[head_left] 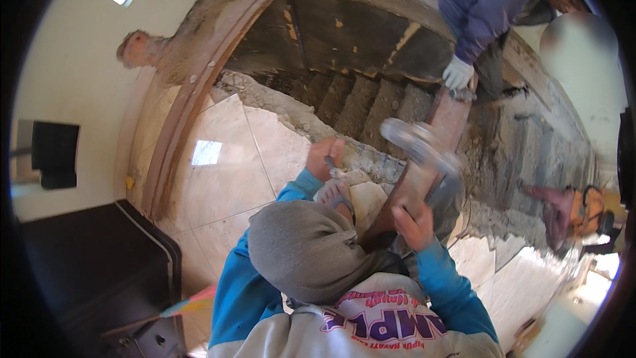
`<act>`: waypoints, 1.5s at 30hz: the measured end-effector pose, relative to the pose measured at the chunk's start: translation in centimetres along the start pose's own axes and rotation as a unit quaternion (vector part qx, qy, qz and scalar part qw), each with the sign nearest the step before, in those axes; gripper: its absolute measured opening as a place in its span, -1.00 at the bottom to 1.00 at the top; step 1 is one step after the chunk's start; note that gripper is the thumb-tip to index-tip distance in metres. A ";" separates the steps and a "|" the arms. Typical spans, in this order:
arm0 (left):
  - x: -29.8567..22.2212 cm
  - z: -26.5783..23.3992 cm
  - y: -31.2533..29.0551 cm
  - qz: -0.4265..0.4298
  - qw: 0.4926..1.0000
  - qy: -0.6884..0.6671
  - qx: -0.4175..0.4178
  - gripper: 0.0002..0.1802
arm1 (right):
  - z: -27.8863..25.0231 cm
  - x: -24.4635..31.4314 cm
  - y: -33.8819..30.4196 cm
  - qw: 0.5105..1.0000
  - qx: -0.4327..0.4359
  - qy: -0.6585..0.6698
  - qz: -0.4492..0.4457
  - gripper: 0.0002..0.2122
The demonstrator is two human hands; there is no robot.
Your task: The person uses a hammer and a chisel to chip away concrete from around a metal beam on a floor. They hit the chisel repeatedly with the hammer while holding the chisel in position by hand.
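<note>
My left hand (324, 158) is closed around a short metal tool like a chisel (334, 168), close to the broken tile edge. My right hand (415, 227) is closed, held beside a reddish-brown plank (448, 117). Above that plank a pale hammer head (421, 146) is smeared by motion; its handle seems to run to my right hand. One sandalled foot (336, 197) shows between my grey-clad knee (298, 245) and the left hand. At the plank's far end, a co-worker's white-gloved hand (458, 73) rests on it.
Beyond the broken floor edge a dusty stairwell with steps (358, 103) drops away. Cracked beige tiles (232, 159) lie to my left, near a black cabinet (93, 272). A wooden frame (192, 93) curves above. Rubble and an orange-and-maroon shape (583, 211) are at right.
</note>
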State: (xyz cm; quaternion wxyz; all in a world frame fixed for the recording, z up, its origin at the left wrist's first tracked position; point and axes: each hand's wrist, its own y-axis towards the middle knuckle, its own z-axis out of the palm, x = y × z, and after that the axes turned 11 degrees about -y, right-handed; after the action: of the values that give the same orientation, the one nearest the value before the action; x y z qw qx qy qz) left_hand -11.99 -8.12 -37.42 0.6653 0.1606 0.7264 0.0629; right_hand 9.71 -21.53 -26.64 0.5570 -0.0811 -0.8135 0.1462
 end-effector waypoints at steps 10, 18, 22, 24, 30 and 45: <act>0.1 0.1 -0.6 -0.014 0.997 0.021 -0.074 -0.61 | -0.4 3.6 -4.7 0.974 0.078 -0.197 0.081 -0.77; 0.3 0.8 -1.8 0.071 0.997 0.035 -0.006 -0.61 | -2.8 5.2 -7.0 0.987 -0.085 0.020 -0.134 -0.84; 0.4 1.5 -0.9 0.063 0.997 0.043 -0.009 -0.61 | -1.2 8.3 -5.9 0.883 -0.047 0.306 -0.354 -0.83; 0.4 1.7 -1.2 0.067 0.997 0.048 -0.010 -0.60 | -0.5 4.0 -5.7 0.900 -0.132 -0.162 -0.383 -0.84; 1.1 1.8 -1.7 0.063 0.997 0.054 0.003 -0.61 | -0.5 3.9 -6.8 0.984 0.039 -0.163 0.058 -0.82; 1.4 2.1 -1.2 0.086 0.995 0.046 -0.005 -0.61 | -0.7 2.2 -6.1 0.981 0.088 -0.134 0.112 -0.79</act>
State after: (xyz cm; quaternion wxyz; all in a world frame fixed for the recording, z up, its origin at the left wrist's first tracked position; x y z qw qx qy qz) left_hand -10.21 -9.06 -39.37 0.6239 0.2164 0.7395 0.1307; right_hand 9.69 -26.53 -22.45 0.4280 -0.1019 -0.8504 0.2884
